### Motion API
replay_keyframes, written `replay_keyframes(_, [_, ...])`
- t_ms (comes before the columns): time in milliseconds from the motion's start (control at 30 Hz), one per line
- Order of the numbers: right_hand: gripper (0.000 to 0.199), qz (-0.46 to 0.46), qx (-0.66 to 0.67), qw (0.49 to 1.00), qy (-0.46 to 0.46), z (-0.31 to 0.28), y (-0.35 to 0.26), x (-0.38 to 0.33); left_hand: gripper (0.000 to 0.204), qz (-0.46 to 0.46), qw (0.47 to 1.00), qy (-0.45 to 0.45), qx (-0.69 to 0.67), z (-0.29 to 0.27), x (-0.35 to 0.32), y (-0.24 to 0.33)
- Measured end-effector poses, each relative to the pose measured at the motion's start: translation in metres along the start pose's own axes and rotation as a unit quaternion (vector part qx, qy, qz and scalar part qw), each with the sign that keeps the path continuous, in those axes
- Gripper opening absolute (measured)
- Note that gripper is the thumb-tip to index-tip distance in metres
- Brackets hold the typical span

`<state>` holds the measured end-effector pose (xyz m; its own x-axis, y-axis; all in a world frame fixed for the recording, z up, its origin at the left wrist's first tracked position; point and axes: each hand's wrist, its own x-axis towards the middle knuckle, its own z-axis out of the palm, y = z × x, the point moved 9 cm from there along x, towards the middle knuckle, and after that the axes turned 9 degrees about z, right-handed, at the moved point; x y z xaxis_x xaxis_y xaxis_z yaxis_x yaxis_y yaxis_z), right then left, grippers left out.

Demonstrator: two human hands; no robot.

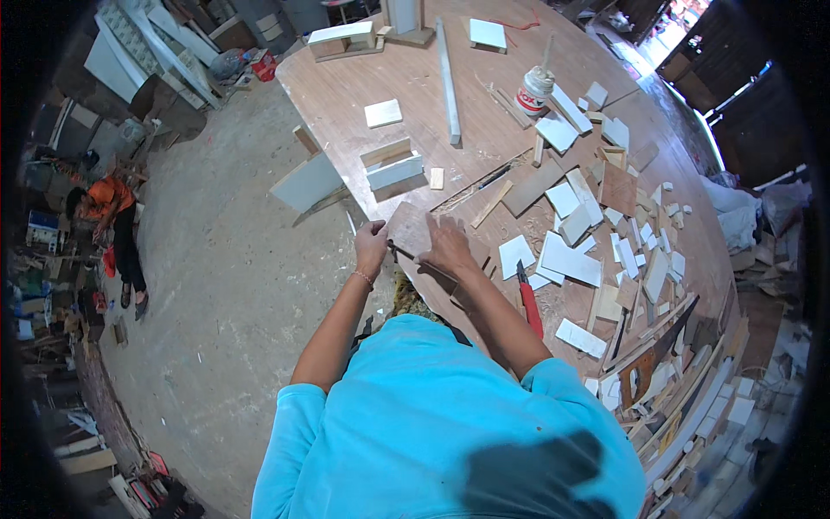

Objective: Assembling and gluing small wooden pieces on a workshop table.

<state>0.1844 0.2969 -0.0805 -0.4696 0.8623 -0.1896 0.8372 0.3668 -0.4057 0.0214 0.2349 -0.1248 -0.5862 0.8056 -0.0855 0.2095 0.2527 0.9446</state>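
Observation:
At the near corner of the workbench (322, 85), a small light-brown wooden board (408, 227) lies between my hands. My left hand (372, 246) is closed at the board's left side. A thin dark piece shows beside its fingers, but what they grip is hidden. On the right, my right hand (450, 246) rests with fingers spread over the board's edge and its thumb toward me. Just beyond them sits a small open box frame (394, 169) of white and bare wood. A small pale block (437, 179) lies beside that frame.
Red-handled pliers (530, 304) lie right of my forearm, among many white and brown offcuts (571, 259). A handsaw (640, 376) lies nearer. A white tub (535, 91) and a long strip (448, 82) are farther off. Another person (117, 216) bends over at far left.

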Motion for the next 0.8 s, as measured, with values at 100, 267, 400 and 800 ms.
replay_keyframes(100, [0.096, -0.009, -0.072, 0.997, -0.019, 0.006, -0.006, 0.001, 0.026, 0.014, 1.000, -0.006, 0.003, -0.002, 0.006, -0.014])
replay_keyframes(267, [0.095, -0.013, -0.077, 0.997, 0.004, 0.008, -0.001, 0.000, 0.026, 0.026, 0.999, -0.017, -0.029, -0.001, 0.015, 0.004])
replay_keyframes(400, [0.096, 0.010, -0.006, 1.000, -0.022, 0.000, 0.001, -0.005, 0.032, 0.024, 0.998, -0.049, 0.010, 0.008, 0.002, -0.006])
replay_keyframes(800, [0.084, 0.216, 0.047, 0.973, 0.063, -0.035, 0.061, -0.044, 0.027, -0.121, 0.963, -0.191, -0.148, 0.051, -0.033, 0.020])
